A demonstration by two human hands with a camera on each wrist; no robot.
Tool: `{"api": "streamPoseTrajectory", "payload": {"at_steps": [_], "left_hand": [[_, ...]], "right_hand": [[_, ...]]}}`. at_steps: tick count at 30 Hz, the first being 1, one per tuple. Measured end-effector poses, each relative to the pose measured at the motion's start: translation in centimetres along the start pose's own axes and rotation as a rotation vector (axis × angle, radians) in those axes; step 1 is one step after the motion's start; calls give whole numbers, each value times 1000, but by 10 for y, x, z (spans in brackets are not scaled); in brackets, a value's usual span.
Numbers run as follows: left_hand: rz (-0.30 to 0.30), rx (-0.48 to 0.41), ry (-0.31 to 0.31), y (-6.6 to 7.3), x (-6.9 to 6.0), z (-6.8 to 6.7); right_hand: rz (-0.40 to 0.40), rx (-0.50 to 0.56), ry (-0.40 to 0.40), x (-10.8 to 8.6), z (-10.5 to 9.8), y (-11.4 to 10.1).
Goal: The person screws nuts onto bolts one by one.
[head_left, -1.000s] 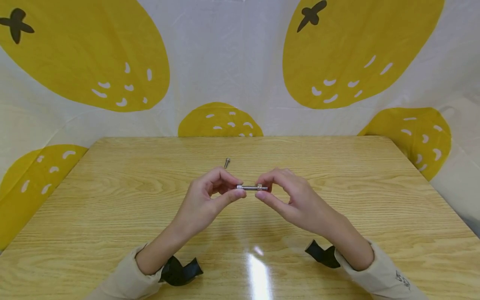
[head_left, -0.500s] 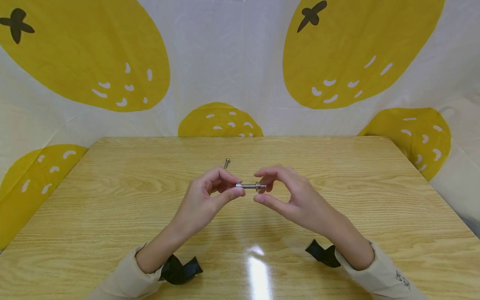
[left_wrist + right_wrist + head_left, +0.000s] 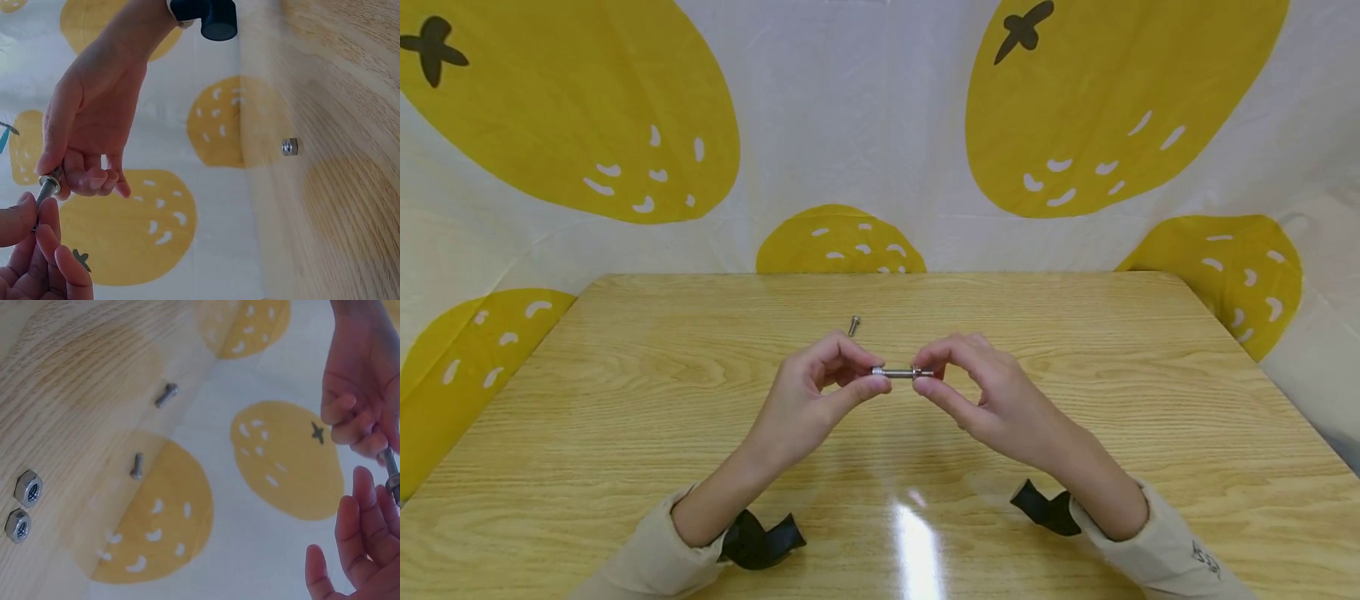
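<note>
My left hand (image 3: 808, 408) pinches the head end of a silver bolt (image 3: 897, 373) between thumb and forefinger. The bolt lies level, its tip pointing right. Near the tip sits a nut (image 3: 917, 372) with a thin washer-like rim, also seen in the left wrist view as a round rim (image 3: 50, 182). My right hand (image 3: 1000, 404) pinches this nut between thumb and forefinger, partly hiding it. Both hands are raised above the table. In the right wrist view the bolt shank (image 3: 390, 461) runs between the left hand (image 3: 362, 394) and the right hand (image 3: 365, 550).
A second bolt (image 3: 853, 326) lies on the wooden table (image 3: 700, 333) beyond my left hand. Two loose nuts (image 3: 29, 489) and two bolts (image 3: 166, 395) lie on the table in the right wrist view. A patterned cloth (image 3: 850, 125) hangs behind the table.
Half a second ago my right thumb and forefinger were parted around the nut; now they pinch it again. The left hand's hold stays the same.
</note>
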State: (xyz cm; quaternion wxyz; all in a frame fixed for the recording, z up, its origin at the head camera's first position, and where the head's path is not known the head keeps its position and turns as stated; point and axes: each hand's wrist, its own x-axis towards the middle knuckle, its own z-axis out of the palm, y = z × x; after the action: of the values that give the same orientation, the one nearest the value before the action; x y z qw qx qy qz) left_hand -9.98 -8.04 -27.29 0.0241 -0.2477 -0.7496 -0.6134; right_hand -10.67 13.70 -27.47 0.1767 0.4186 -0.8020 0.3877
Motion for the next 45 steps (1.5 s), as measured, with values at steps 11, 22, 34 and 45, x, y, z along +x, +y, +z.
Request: {"api": "streamPoseTrajectory", "payload": {"at_steps": [11,22,34,45], "left_hand": [[-4,2,-9,2,-1,1],[-9,12,1,1,-1,0],[-8,-5,1,0,-1,0],[6,1,-9,2,-1,3]], "right_hand": [[194,-14,-87,-1,-3,-5],[-47,41,19,2,-1,-1],[-23,13,31,0,0,0],[158,-18,-53,-1,0,-3]]}}
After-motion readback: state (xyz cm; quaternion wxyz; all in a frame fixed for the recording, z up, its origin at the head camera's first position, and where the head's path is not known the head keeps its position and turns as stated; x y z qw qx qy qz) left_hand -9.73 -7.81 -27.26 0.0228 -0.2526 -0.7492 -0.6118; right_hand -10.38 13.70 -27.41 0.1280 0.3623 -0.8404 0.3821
